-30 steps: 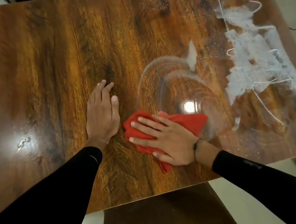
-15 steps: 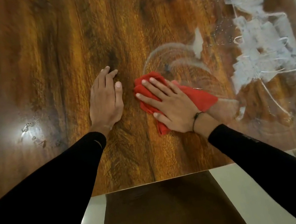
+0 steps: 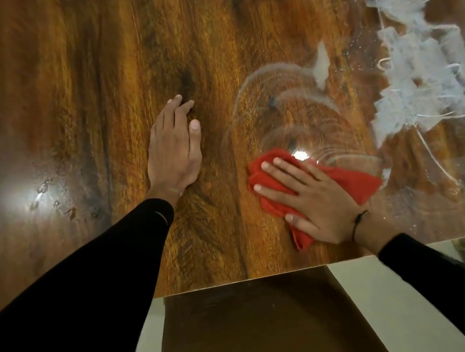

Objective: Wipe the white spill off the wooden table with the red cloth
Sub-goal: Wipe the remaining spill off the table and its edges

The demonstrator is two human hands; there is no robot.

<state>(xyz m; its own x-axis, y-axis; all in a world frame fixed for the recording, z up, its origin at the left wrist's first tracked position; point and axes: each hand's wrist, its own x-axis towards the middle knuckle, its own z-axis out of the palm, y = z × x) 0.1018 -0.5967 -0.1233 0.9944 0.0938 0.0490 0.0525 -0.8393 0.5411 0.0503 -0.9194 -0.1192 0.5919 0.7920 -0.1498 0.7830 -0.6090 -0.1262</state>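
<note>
The crumpled red cloth [image 3: 351, 184] lies on the glossy brown wooden worktop [image 3: 87, 77], close to its near edge and right of its middle. The right hand [image 3: 311, 200] lies flat on top of that cloth, fingers spread. The left hand [image 3: 174, 151] rests flat on the worktop to the left of the cloth, apart from it. The thick white spill [image 3: 424, 84] sits on the worktop to the right of the cloth and farther back, not touching it. Thin curved white smears [image 3: 283, 100] lie directly behind the cloth, between it and the spill. A dark brown chair seat [image 3: 265, 332] stands below the worktop's near edge, in front of the cloth.
</note>
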